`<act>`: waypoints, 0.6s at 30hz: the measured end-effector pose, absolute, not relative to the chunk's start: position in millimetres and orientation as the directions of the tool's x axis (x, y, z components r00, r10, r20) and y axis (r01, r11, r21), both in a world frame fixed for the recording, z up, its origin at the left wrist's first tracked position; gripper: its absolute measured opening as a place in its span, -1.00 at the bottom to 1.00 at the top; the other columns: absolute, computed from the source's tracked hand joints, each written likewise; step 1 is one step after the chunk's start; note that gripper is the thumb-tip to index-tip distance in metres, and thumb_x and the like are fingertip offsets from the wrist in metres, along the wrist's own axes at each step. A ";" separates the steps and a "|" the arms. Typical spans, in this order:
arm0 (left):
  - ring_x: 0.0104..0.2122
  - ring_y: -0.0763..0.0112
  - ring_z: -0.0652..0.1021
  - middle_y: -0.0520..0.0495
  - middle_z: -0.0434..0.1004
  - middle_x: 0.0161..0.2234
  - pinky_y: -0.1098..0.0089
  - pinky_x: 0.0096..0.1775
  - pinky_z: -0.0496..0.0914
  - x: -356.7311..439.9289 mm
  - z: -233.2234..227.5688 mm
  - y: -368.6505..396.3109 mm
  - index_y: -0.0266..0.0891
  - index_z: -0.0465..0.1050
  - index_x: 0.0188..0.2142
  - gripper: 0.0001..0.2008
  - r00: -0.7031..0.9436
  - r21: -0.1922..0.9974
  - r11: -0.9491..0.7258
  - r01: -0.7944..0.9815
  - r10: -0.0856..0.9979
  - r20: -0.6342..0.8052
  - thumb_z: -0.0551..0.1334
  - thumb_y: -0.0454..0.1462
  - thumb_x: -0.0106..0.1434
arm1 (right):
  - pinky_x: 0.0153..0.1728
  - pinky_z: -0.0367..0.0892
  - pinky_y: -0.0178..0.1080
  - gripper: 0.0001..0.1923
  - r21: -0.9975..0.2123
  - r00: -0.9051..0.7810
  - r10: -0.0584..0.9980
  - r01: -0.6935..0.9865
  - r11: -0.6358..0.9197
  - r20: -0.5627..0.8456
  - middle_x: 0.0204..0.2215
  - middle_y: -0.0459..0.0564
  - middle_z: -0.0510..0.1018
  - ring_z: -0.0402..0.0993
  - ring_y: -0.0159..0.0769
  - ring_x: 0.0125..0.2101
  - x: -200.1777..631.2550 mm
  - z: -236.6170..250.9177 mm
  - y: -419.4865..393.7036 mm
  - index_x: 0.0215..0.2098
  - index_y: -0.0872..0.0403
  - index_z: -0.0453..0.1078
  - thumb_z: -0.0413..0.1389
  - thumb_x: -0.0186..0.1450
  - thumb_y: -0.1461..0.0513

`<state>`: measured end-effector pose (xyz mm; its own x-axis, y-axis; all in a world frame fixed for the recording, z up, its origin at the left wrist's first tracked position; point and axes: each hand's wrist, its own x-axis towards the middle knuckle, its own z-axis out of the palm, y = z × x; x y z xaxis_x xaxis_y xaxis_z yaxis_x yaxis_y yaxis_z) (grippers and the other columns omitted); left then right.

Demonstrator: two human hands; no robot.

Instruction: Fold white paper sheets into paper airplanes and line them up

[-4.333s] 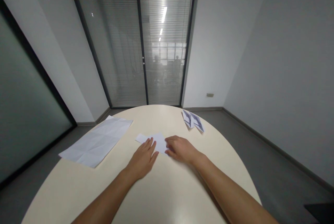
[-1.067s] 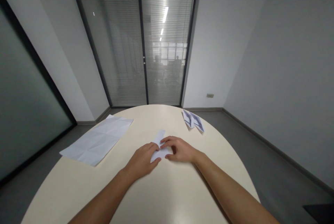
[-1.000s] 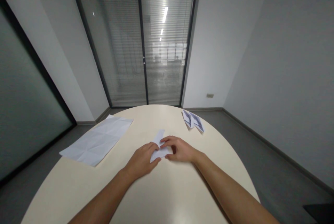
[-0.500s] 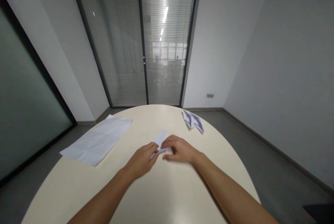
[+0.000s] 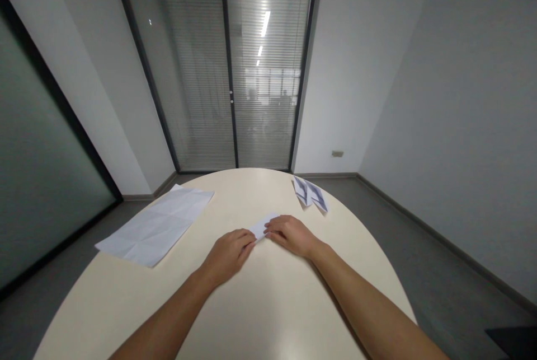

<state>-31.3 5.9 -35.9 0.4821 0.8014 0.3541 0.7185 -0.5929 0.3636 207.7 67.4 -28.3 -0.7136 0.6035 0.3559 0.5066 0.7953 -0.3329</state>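
A small folded white paper (image 5: 262, 225) lies on the round cream table (image 5: 268, 304), mostly covered by my hands. My left hand (image 5: 230, 252) rests palm down with its fingertips on the paper's near left end. My right hand (image 5: 289, 235) lies over the paper's right side, fingers curled and pressing on it. Only a narrow strip of paper shows between the two hands.
A large creased white sheet (image 5: 157, 225) lies at the table's left edge. A folded paper piece with dark print (image 5: 310, 194) sits at the far right edge. Beyond the table stand glass doors with blinds (image 5: 226, 69) and grey walls.
The folded paper has been turned and folded narrower under my hands. My right hand shifted further back over it, and my left fingertips stay at its near end.
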 end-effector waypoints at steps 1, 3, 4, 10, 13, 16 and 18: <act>-0.08 0.30 0.56 -0.06 0.59 -0.08 0.29 0.00 0.41 -31.3 -36.5 6.4 -0.12 0.51 -0.07 -0.73 0.470 0.358 -0.583 0.730 0.808 0.356 0.05 -0.25 0.43 | 0.01 0.31 -0.15 -0.70 -0.326 -0.703 0.617 0.526 0.786 0.353 -0.14 0.05 0.66 0.54 -0.18 -0.08 207.7 -26.7 66.9 -0.11 0.03 0.57 0.01 0.46 0.11; -0.08 0.29 0.56 -0.06 0.59 -0.07 0.29 0.00 0.41 -31.9 -38.2 7.7 -0.11 0.49 -0.02 -0.75 0.430 0.352 -0.551 0.756 0.825 0.368 0.10 -0.24 0.40 | -0.05 0.31 -0.18 -0.67 -0.300 -0.692 0.633 0.558 0.774 0.346 -0.21 0.05 0.67 0.54 -0.19 -0.15 207.4 -23.6 66.0 -0.13 0.03 0.57 -0.02 0.47 0.10; -0.06 0.28 0.56 -0.06 0.59 -0.05 0.28 0.01 0.41 -32.5 -39.3 8.5 -0.11 0.47 0.01 -0.74 0.405 0.349 -0.530 0.773 0.835 0.372 0.13 -0.25 0.38 | -0.07 0.30 -0.19 -0.65 -0.282 -0.691 0.637 0.571 0.771 0.342 -0.23 0.05 0.67 0.54 -0.20 -0.18 207.2 -22.2 65.6 -0.14 0.04 0.56 -0.04 0.48 0.10; -0.13 0.24 0.56 -0.07 0.62 -0.16 0.27 -0.07 0.41 -37.5 -42.0 13.1 -0.16 0.50 -0.12 -0.79 0.251 0.289 -0.364 0.885 0.897 0.363 0.10 -0.32 0.38 | -0.14 0.27 -0.21 -0.65 -0.245 -0.674 0.650 0.604 0.758 0.350 -0.29 0.05 0.64 0.52 -0.21 -0.24 205.9 -18.5 63.8 -0.12 0.05 0.54 -0.06 0.49 0.10; -0.16 0.26 0.57 -0.05 0.62 -0.19 0.30 -0.10 0.40 -38.6 -41.1 13.5 -0.16 0.50 -0.14 -0.79 0.216 0.309 -0.341 0.888 0.901 0.375 0.07 -0.29 0.41 | -0.07 0.27 -0.20 -0.68 -0.299 -0.650 0.652 0.581 0.757 0.390 -0.18 0.05 0.62 0.50 -0.20 -0.15 206.2 -20.2 63.7 0.03 0.04 0.48 0.06 0.43 0.09; -0.16 0.29 0.57 -0.02 0.62 -0.20 0.33 -0.10 0.39 -38.4 -40.8 13.3 -0.14 0.49 -0.15 -0.79 0.183 0.353 -0.334 0.874 0.899 0.397 0.07 -0.27 0.42 | -0.06 0.28 -0.19 -0.68 -0.313 -0.629 0.666 0.589 0.745 0.401 -0.14 0.07 0.58 0.47 -0.18 -0.12 207.2 -22.8 64.7 0.04 0.05 0.48 0.17 0.35 0.12; -0.14 0.31 0.56 -0.01 0.61 -0.18 0.34 -0.08 0.39 -38.3 -41.0 13.2 -0.13 0.49 -0.15 -0.79 0.178 0.389 -0.354 0.851 0.889 0.421 0.06 -0.27 0.42 | -0.08 0.28 -0.19 -0.78 -0.305 -0.627 0.672 0.600 0.740 0.395 -0.17 0.05 0.57 0.46 -0.19 -0.13 207.6 -24.1 65.7 -0.06 0.03 0.53 0.16 0.35 0.19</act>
<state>-38.3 13.2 -41.0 0.1775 0.8894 0.4213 0.8506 -0.3540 0.3887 207.6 65.7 -24.1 -0.6266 0.6715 0.3954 0.5998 0.7396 -0.3055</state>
